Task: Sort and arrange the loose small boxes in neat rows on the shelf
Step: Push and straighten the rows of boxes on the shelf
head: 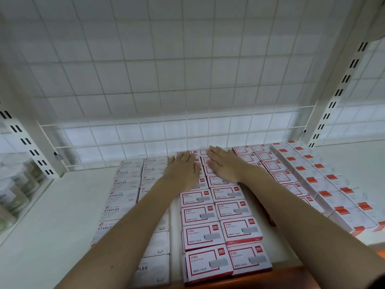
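Small staple boxes lie in rows running front to back on a white shelf (62, 205). Two middle rows of red-bordered white boxes (218, 226) sit side by side. My left hand (182, 170) lies flat, fingers straight, on the far boxes of the left red row. My right hand (224, 163) lies flat on the far boxes of the right red row. Both hands press down and hold nothing. To the left run two rows of white "STAPLES" boxes (123, 197), partly hidden by my left forearm.
More red-bordered boxes (273, 165) and rows of white boxes with red tabs (325, 192) fill the right side. A wire grid back panel (166, 132) closes the shelf's rear. Slotted uprights (333, 105) stand at both sides. Blurred green-labelled goods (14, 184) sit at far left.
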`<action>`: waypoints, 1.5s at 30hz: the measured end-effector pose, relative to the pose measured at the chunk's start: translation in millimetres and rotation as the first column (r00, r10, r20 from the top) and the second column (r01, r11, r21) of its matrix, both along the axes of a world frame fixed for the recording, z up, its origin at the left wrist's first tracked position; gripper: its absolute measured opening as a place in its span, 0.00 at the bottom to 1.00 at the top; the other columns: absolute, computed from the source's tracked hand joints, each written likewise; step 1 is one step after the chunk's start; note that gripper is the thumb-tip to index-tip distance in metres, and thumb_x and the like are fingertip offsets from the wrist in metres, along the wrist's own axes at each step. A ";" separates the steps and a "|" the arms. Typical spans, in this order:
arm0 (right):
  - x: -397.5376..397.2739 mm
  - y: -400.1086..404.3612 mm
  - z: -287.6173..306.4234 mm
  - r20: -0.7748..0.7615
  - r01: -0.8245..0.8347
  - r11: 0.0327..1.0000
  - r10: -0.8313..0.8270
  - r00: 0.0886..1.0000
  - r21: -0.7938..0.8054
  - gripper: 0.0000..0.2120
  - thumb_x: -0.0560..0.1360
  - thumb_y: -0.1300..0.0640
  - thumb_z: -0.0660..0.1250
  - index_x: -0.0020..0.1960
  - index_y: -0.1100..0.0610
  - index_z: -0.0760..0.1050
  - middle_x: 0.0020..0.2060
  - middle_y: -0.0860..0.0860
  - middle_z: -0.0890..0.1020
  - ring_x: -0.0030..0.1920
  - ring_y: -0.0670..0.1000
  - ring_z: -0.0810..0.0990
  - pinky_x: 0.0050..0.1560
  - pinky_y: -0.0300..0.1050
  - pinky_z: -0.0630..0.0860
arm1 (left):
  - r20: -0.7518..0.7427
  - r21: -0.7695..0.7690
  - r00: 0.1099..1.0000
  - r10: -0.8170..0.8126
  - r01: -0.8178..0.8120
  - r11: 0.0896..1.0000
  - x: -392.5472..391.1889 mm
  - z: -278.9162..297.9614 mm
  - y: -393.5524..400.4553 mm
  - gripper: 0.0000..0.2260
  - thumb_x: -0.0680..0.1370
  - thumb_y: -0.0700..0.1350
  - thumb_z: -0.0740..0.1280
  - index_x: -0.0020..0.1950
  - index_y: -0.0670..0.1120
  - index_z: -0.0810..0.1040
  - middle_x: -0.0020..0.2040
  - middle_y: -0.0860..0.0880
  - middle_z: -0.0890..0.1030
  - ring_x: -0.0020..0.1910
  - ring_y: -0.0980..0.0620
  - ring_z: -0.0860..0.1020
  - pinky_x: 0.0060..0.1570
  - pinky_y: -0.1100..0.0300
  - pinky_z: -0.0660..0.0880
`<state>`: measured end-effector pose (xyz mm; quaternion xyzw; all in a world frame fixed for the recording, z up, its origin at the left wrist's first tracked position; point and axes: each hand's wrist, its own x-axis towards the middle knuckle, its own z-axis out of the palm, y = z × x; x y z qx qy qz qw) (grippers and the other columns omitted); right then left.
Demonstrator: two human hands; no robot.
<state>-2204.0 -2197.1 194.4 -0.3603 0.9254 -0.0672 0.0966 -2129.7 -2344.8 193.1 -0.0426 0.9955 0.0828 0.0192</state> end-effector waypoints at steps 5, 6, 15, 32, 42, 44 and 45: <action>12.8 7.6 5.6 -0.045 0.017 1.000 -0.018 0.999 -0.021 0.26 0.82 0.47 0.41 0.76 0.56 0.42 0.76 0.50 0.43 0.75 0.47 0.40 0.73 0.47 0.37 | 0.027 -0.011 0.999 -0.023 0.023 1.000 4.0 1.2 -7.1 0.24 0.82 0.52 0.43 0.77 0.44 0.47 0.77 0.46 0.47 0.76 0.50 0.45 0.74 0.51 0.42; 17.4 8.4 5.8 -0.044 0.005 1.000 -0.005 0.999 0.000 0.26 0.82 0.48 0.41 0.76 0.56 0.42 0.76 0.50 0.43 0.75 0.47 0.41 0.73 0.48 0.37 | 0.028 -0.014 0.999 -0.025 0.026 1.000 5.7 1.0 -8.4 0.24 0.82 0.52 0.43 0.77 0.44 0.47 0.77 0.46 0.47 0.76 0.50 0.44 0.74 0.51 0.43; 21.6 13.2 -3.3 0.017 -0.070 0.997 0.070 0.997 -0.020 0.25 0.82 0.47 0.42 0.76 0.54 0.44 0.76 0.48 0.43 0.74 0.43 0.40 0.70 0.42 0.35 | 0.034 0.008 0.998 -0.047 0.046 0.999 12.5 -0.5 -9.2 0.24 0.82 0.51 0.44 0.76 0.42 0.47 0.77 0.45 0.47 0.76 0.51 0.44 0.74 0.51 0.41; 8.4 -7.9 13.7 0.070 -0.034 0.998 0.038 0.997 -0.053 0.24 0.82 0.51 0.44 0.76 0.58 0.46 0.76 0.51 0.46 0.75 0.49 0.44 0.72 0.42 0.40 | 0.063 0.019 0.998 -0.026 0.025 1.000 9.9 -0.2 -7.1 0.25 0.82 0.52 0.44 0.76 0.42 0.46 0.77 0.44 0.45 0.76 0.49 0.43 0.74 0.51 0.41; 3.7 0.1 15.1 -0.025 -0.062 0.995 0.060 0.998 -0.075 0.23 0.83 0.51 0.44 0.75 0.58 0.53 0.76 0.52 0.54 0.75 0.48 0.49 0.71 0.40 0.41 | 0.041 0.058 0.999 0.006 -0.008 0.998 12.0 2.2 -11.7 0.26 0.82 0.53 0.44 0.76 0.41 0.46 0.77 0.43 0.46 0.76 0.48 0.44 0.74 0.52 0.42; -2.5 4.3 14.4 -0.137 -0.020 1.000 0.021 0.990 0.009 0.23 0.82 0.51 0.45 0.73 0.60 0.58 0.74 0.55 0.59 0.74 0.51 0.54 0.73 0.47 0.45 | 0.053 0.008 0.997 0.049 -0.050 0.999 15.2 6.5 -18.9 0.26 0.82 0.53 0.43 0.76 0.41 0.45 0.77 0.42 0.46 0.76 0.47 0.45 0.74 0.52 0.43; -5.9 7.6 14.4 -0.176 0.007 0.998 0.003 0.984 0.057 0.22 0.82 0.51 0.45 0.72 0.59 0.61 0.72 0.55 0.62 0.73 0.52 0.56 0.73 0.49 0.46 | 0.064 -0.016 0.996 0.068 -0.067 0.998 16.5 8.6 -22.4 0.26 0.82 0.53 0.43 0.76 0.41 0.45 0.77 0.41 0.47 0.76 0.47 0.45 0.74 0.52 0.43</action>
